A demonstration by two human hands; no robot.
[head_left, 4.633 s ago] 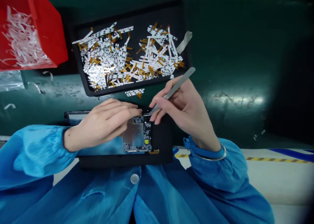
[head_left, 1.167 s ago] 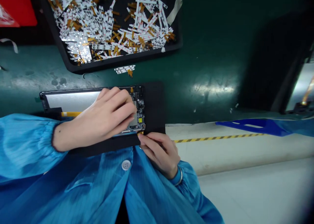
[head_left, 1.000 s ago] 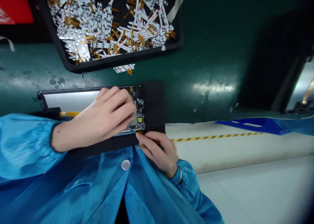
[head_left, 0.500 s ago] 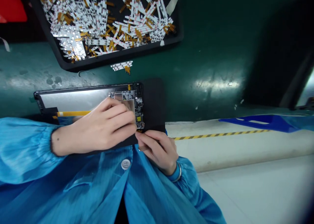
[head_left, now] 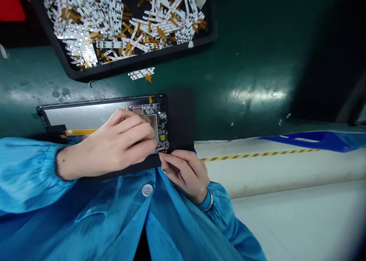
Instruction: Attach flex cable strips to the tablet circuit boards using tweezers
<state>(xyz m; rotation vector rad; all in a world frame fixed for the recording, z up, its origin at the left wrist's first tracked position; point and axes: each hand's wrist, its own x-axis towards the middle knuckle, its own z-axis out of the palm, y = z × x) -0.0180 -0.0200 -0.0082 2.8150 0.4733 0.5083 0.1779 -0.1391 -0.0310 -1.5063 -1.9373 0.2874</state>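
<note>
An opened tablet point(head_left: 85, 114) lies back side up on a black mat point(head_left: 181, 116), with its circuit board point(head_left: 160, 120) bare at the right end. My left hand point(head_left: 114, 146) lies over the tablet. Its fingers are curled, and the tips press on the board's near edge. My right hand point(head_left: 185, 173) is below the mat's near edge. Its fingers pinch at a small orange tab point(head_left: 162, 152) by the board's corner. What else this hand holds is hidden. A yellow strip point(head_left: 78, 132) runs along the tablet's near side.
A black tray point(head_left: 137, 64) heaped with several white and orange flex strips point(head_left: 114, 21) sits behind the tablet. One loose strip point(head_left: 141, 73) lies in front of it on the green bench. A red bin point(head_left: 10, 4) is at the far left. The floor with a yellow-black line point(head_left: 257, 154) is to the right.
4.6 s ago my right hand held tweezers at the board's far end; it is now at the near corner. Over the last second my left hand slid slightly toward me, uncovering more of the board.
</note>
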